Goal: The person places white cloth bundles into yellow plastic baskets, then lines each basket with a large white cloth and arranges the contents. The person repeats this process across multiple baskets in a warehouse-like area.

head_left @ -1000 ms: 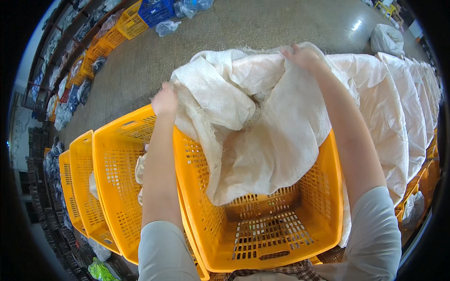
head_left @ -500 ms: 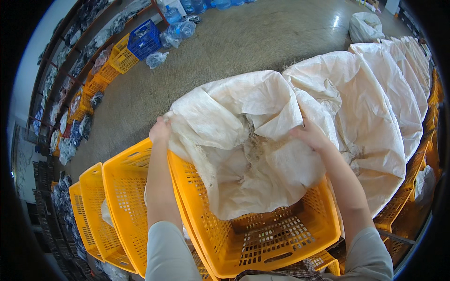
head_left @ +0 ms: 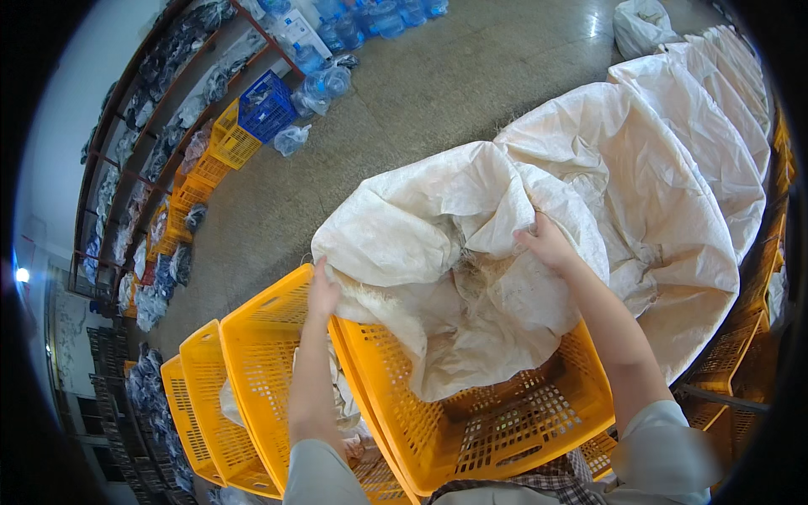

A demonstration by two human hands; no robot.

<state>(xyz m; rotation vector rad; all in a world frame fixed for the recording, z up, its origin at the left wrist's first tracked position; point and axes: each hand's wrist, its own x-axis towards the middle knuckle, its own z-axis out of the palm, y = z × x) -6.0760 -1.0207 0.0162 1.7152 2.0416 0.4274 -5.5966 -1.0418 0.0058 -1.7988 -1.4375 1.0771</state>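
Note:
A large white woven sack [head_left: 404,240] spreads over the far part of a yellow perforated crate [head_left: 513,450], its near flap sagging into the crate's opening. My left hand [head_left: 322,292] grips the sack's edge at the left, beside the crate's far left corner. On the right, my right hand [head_left: 545,242] pinches a fold of the same sack, with fingers closed on the cloth. The sack's mouth is creased inward in the middle, where loose dusty fibres show. The crate's slotted floor and near wall are visible below the flap.
More white sacks [head_left: 682,194] stand in a row to the right, above yellow crates. Tilted yellow crates [head_left: 252,362] are lined up at my left. Shelves with bagged goods [head_left: 160,109], a blue crate [head_left: 267,108] and blue water bottles [head_left: 370,23] stand across the concrete floor.
The view has shifted, so the crates appear farther right. My right hand has moved up a little, taking a fold of the sack; the left stays at the sack's left edge.

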